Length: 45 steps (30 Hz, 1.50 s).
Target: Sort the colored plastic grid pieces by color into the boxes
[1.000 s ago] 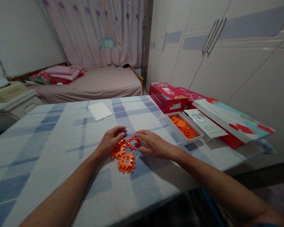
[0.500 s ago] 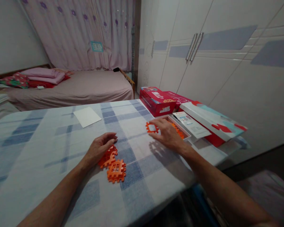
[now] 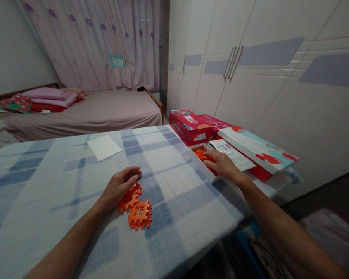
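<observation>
My left hand (image 3: 120,186) rests on the tablecloth with its fingers loosely bent and the thumb apart. Under and beside it lie orange toothed plastic building pieces (image 3: 130,197), partly covered by the palm. A stack of similar orange pieces (image 3: 140,215), the top one with a window grid, lies just in front of them. My right hand (image 3: 221,163) reaches into a shallow white box (image 3: 202,166) at the table's right side. Its thumb and fingers are apart over the orange pieces (image 3: 202,155) in the box. The fingertips are partly lost among these pieces.
Behind the white box stands a red box (image 3: 190,126). A printed leaflet (image 3: 228,151) and a large white-and-red box (image 3: 258,149) lie to its right. A white card (image 3: 104,147) lies farther back on the checked tablecloth (image 3: 168,162). The table's right edge is close to my right arm.
My right hand has moved from above the table, where it held an orange square frame piece, right into the white box. My left hand stays by the pieces. The view has shifted slightly.
</observation>
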Each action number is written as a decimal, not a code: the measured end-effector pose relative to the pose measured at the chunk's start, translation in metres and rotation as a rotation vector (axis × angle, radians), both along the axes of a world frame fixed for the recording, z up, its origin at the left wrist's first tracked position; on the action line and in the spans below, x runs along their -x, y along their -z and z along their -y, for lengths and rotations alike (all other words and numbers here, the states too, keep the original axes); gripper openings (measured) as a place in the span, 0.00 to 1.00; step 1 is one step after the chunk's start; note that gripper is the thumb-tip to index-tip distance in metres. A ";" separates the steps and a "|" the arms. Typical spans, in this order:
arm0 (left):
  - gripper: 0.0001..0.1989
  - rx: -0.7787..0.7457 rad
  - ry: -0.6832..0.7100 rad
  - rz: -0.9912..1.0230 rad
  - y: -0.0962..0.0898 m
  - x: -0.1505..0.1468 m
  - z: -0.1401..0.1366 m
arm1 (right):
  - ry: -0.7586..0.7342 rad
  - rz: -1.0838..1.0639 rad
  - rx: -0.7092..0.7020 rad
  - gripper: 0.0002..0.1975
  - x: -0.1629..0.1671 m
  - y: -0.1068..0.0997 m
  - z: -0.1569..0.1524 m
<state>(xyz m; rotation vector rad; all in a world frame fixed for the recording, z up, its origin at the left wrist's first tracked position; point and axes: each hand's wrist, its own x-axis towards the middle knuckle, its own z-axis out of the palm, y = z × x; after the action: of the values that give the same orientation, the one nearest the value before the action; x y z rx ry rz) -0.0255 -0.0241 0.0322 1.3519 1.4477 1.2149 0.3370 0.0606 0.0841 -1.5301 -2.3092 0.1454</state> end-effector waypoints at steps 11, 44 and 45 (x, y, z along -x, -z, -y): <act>0.23 0.016 -0.029 0.136 -0.002 -0.005 0.002 | -0.344 -0.263 0.113 0.14 0.072 -0.010 0.052; 0.26 -0.081 -0.167 0.365 0.008 0.007 -0.006 | -0.630 -0.082 0.227 0.27 0.207 0.022 0.074; 0.26 -0.075 -0.169 0.355 0.007 0.007 -0.006 | -0.623 -0.089 0.237 0.28 0.208 0.023 0.074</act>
<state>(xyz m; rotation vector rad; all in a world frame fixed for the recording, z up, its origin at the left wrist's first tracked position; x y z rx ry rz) -0.0323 -0.0179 0.0248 1.0113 1.2901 1.5439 0.1291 -0.0131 0.0609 -0.8153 -2.6866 0.6497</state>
